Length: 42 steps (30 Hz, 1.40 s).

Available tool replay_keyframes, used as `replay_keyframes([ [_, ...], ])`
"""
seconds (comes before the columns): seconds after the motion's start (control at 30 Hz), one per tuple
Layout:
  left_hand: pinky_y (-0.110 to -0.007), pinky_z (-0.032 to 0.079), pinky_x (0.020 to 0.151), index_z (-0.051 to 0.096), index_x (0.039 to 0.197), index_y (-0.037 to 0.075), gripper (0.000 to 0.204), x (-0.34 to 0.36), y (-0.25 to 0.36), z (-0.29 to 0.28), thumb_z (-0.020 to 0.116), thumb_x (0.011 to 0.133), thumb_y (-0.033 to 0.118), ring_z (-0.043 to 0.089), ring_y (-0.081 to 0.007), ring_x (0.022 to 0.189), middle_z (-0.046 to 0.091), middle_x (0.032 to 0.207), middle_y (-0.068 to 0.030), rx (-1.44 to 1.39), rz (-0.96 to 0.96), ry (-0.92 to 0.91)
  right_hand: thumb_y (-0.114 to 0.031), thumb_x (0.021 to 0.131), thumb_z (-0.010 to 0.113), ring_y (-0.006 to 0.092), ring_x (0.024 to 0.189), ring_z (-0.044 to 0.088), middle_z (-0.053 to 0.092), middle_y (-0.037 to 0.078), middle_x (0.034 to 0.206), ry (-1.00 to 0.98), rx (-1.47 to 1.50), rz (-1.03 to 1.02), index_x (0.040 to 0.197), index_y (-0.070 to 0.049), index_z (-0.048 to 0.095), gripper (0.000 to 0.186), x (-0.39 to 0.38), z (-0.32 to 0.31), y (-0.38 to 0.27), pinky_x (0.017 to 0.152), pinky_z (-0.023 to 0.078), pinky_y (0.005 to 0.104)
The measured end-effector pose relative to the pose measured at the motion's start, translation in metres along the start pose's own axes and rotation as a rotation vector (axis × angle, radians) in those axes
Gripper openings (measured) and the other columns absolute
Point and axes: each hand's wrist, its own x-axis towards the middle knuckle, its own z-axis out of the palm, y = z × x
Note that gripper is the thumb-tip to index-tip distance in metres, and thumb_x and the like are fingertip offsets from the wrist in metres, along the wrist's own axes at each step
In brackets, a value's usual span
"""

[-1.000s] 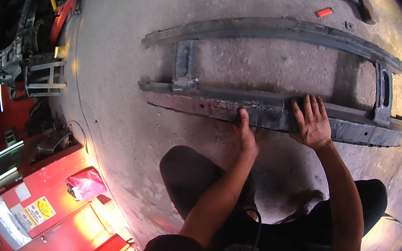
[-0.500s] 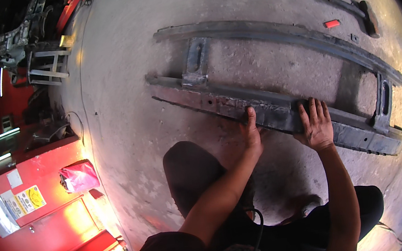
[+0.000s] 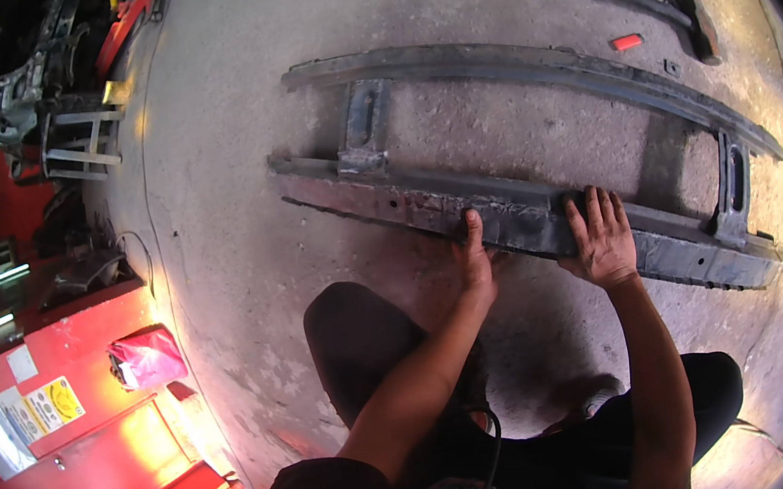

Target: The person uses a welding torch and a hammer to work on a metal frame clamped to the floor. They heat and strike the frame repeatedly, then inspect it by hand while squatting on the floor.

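Note:
A long dark metal frame [image 3: 522, 194] lies on the concrete, with two curved beams joined by short slotted uprights. It looks like a car's bumper support. Along the nearer beam, my left hand [image 3: 475, 263] grips the lower edge, thumb up on the near face and fingers tucked out of sight beneath. To its right, my right hand [image 3: 603, 243] rests flat on the same beam. Its fingers are stretched toward the top edge, slightly apart. Scratches and reddish-brown patches mark the near face left of my hands.
Beyond the frame's far right lie a hammer [image 3: 700, 29], a small red object [image 3: 626, 42] and a little metal piece [image 3: 671, 66]. At left stand a red cabinet [image 3: 97, 476], a pink bag [image 3: 148, 357] and a grey metal stand [image 3: 85, 150]. My bent knee [image 3: 353, 332] is near the frame.
The view has shifted slightly, so the whole scene sits a little further left. Both hands keep their places on the beam, and the frame shows no clear movement over the floor.

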Motion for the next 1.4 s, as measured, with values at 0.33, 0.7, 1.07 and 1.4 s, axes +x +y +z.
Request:
replay_keyframes([
  [0.33, -0.041, 0.058, 0.091, 0.041, 0.155, 0.014, 0.092, -0.009, 0.009, 0.007, 0.08, 0.088, 0.064, 0.063, -0.0243, 0.122, 0.057, 0.142, -0.0077, 0.027, -0.093, -0.006, -0.047, 0.062, 0.092, 0.0489, 0.145, 0.042, 0.041, 0.031, 0.157, -0.016, -0.001, 0.005, 0.159, -0.01, 0.041, 0.115, 0.0, -0.003, -0.001, 0.125, 0.029, 0.0582],
  [0.7, -0.034, 0.056, 0.071, 0.061, 0.118, 0.009, 0.029, -0.135, 0.056, 0.072, 0.069, 0.105, 0.034, 0.069, -0.0191, 0.077, 0.065, 0.097, -0.0064, 0.271, -0.312, -0.449, -0.051, 0.068, 0.09, 0.0481, 0.144, 0.044, 0.042, 0.031, 0.155, 0.042, -0.029, -0.033, 0.156, -0.011, 0.044, 0.107, 0.004, -0.003, 0.0, 0.124, 0.032, 0.0599],
  [1.07, -0.05, 0.054, 0.072, 0.062, 0.073, 0.007, 0.039, -0.234, 0.261, 0.121, 0.055, 0.106, 0.026, 0.058, -0.0196, 0.057, 0.056, 0.066, -0.0058, -0.327, 0.428, -1.671, -0.05, 0.066, 0.091, 0.0454, 0.143, 0.045, 0.044, 0.029, 0.153, -0.019, -0.019, 0.005, 0.154, -0.012, 0.045, 0.106, -0.005, -0.007, 0.003, 0.125, 0.031, 0.0586],
  [1.4, -0.048, 0.065, 0.087, 0.06, 0.064, 0.007, 0.026, -0.281, 0.277, 0.108, 0.053, 0.087, -0.004, 0.049, -0.013, 0.044, 0.049, 0.055, -0.0017, -0.196, 0.561, -1.36, -0.046, 0.062, 0.091, 0.0471, 0.142, 0.046, 0.044, 0.03, 0.156, -0.007, -0.018, 0.019, 0.155, -0.012, 0.047, 0.109, 0.002, -0.008, -0.003, 0.125, 0.031, 0.0563],
])
